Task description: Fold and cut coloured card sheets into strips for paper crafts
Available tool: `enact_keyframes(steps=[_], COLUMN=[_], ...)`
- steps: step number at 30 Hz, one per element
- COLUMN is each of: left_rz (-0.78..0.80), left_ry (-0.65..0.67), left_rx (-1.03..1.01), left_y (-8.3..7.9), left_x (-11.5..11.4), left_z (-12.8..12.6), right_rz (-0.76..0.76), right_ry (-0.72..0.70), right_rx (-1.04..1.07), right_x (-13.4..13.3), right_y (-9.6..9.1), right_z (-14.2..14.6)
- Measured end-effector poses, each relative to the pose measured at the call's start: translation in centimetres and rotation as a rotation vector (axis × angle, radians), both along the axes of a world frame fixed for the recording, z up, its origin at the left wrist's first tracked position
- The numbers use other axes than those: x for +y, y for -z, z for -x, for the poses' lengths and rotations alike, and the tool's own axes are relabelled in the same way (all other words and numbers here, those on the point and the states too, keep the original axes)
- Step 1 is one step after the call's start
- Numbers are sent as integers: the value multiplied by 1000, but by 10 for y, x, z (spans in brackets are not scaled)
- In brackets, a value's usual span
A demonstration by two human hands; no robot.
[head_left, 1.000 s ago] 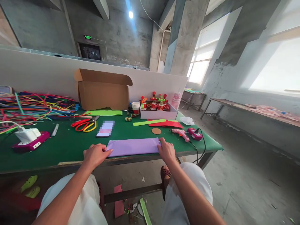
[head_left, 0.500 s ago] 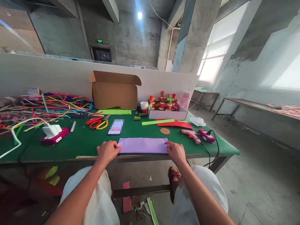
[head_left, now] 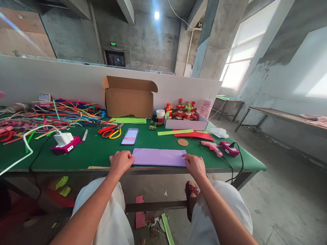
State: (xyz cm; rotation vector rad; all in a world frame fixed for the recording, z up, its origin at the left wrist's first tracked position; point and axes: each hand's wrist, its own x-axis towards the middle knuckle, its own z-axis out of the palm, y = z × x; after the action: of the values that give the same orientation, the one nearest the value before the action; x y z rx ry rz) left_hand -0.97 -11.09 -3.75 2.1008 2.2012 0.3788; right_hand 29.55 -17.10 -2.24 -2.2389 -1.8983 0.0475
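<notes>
A folded strip of purple paper (head_left: 159, 157) lies flat along the table's front edge. My left hand (head_left: 122, 161) is closed at its left end, thumb and fingers pinching the corner. At the opposite end my right hand (head_left: 195, 165) pinches the right edge between thumb and fingers. Just beyond the paper are a phone (head_left: 129, 136) with a blurred screen and a round brown disc (head_left: 183, 142). Two pairs of scissors (head_left: 111, 131), red-handled and yellow-handled, lie farther left. To the right rests a pink glue gun (head_left: 212, 148).
Colourful pipe cleaners (head_left: 66, 110) heap at the left, behind a power strip (head_left: 65, 145). An open cardboard box (head_left: 129, 98) stands at the back. A white box (head_left: 186, 124) holds red and green figures. Another socket block (head_left: 229, 148) trails a cord over the right front edge.
The view has turned slightly left, so everything sits a little farther right. Both hands keep their pinch on the purple paper, which stays in place.
</notes>
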Motion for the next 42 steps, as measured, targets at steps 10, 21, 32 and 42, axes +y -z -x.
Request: enact_keyframes(steps=[10, 21, 32, 42], left_rz=[-97, -113, -157, -249], left_ry=[210, 404, 432, 698], left_rx=[31, 89, 148, 129], left_y=[9, 56, 46, 36], left_x=[-3, 26, 20, -9], left_z=[2, 22, 22, 20], right_rz=[0, -22, -66, -321], right_ry=[34, 132, 132, 145], right_rx=[9, 72, 179, 315], right_x=[-2, -6, -8, -36], right_y=[-1, 7, 12, -3], right_z=[4, 2, -2, -8])
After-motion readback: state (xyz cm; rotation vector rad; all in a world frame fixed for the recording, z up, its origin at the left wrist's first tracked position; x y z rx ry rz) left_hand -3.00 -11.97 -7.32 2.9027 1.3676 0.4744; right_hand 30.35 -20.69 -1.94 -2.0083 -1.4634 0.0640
